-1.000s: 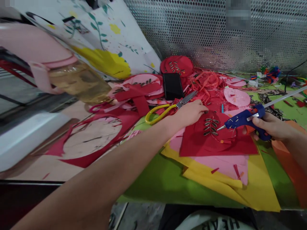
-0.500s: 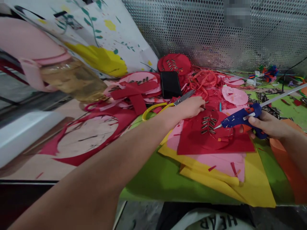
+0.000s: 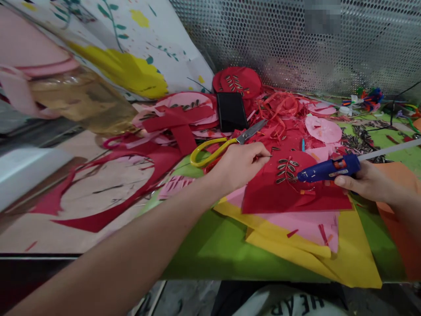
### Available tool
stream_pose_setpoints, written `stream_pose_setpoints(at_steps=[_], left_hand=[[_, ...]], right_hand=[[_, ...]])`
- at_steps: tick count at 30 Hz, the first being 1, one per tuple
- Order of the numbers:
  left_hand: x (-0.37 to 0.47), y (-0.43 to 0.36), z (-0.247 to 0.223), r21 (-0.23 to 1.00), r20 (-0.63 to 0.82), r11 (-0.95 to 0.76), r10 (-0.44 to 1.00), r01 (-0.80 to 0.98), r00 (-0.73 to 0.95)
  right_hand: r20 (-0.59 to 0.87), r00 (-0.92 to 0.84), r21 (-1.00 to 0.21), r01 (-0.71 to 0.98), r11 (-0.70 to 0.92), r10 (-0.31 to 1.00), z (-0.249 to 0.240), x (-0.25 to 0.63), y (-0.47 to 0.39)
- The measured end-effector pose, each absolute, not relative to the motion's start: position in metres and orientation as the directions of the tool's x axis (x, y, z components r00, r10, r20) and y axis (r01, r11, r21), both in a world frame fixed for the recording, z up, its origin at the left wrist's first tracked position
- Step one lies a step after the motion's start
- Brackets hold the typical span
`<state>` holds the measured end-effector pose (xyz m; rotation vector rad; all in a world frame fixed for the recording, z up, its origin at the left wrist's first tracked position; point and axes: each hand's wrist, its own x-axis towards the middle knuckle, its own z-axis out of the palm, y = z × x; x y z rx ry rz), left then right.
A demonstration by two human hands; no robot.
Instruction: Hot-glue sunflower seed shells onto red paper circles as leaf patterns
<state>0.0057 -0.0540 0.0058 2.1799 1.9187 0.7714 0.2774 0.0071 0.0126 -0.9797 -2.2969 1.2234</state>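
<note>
My right hand (image 3: 370, 182) grips a blue hot glue gun (image 3: 329, 170) with a long glue stick (image 3: 391, 150) sticking out of its back. The nozzle points down at a leaf pattern of striped sunflower seeds (image 3: 285, 170) on a red paper circle (image 3: 304, 160). That circle lies on a red sheet (image 3: 296, 205). My left hand (image 3: 245, 162) is closed in a pinch left of the pattern, with the dark tip of what looks like a sunflower seed showing at the fingertips. Yellow-handled scissors (image 3: 210, 151) lie just beyond this hand.
A black phone (image 3: 232, 112) rests behind the scissors among red paper scraps (image 3: 279, 107). Loose seeds (image 3: 358, 140) lie at the right. A tilted bottle (image 3: 79, 98) stands at the left. Perforated metal (image 3: 263, 44) closes off the back. Yellow sheets (image 3: 358, 254) reach the front edge.
My left hand has drawn back toward me and to the left, away from the seeds behind the circle. The glue gun has tipped flatter, its nozzle at the lower end of the seed pattern.
</note>
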Motion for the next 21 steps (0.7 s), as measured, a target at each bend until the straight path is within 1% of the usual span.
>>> stream_pose_setpoints(at_steps=[2, 4, 8, 10, 13, 16, 21], left_hand=[[0.005, -0.062, 0.003, 0.406, 0.285, -0.232, 0.951, 0.884, 0.118], [0.004, -0.069, 0.001, 0.393, 0.289, -0.296, 0.938, 0.871, 0.189], [0.003, -0.078, -0.003, 0.379, 0.300, -0.407, 0.904, 0.831, 0.305], [0.002, -0.080, -0.007, 0.374, 0.294, -0.430, 0.895, 0.822, 0.335], [0.003, -0.080, -0.013, 0.399, 0.317, -0.462, 0.880, 0.792, 0.353], [0.005, -0.080, -0.011, 0.460, 0.320, -0.461, 0.883, 0.759, 0.343], [0.010, -0.082, -0.003, 0.505, 0.213, -0.383, 0.924, 0.774, 0.318]], right_hand=[[0.012, -0.694, -0.805, 0.421, 0.419, 0.720, 0.012, 0.277, 0.004], [-0.011, -0.693, -0.790, 0.448, 0.418, 0.721, 0.011, 0.277, 0.002], [-0.029, -0.737, -0.787, 0.433, 0.439, 0.675, 0.010, 0.279, -0.001], [-0.015, -0.745, -0.745, 0.453, 0.489, 0.667, 0.010, 0.280, -0.003], [0.002, -0.714, -0.680, 0.512, 0.524, 0.700, 0.011, 0.281, -0.005], [0.032, -0.705, -0.653, 0.522, 0.549, 0.708, 0.013, 0.281, -0.005], [0.075, -0.734, -0.627, 0.491, 0.605, 0.675, 0.014, 0.281, -0.005]])
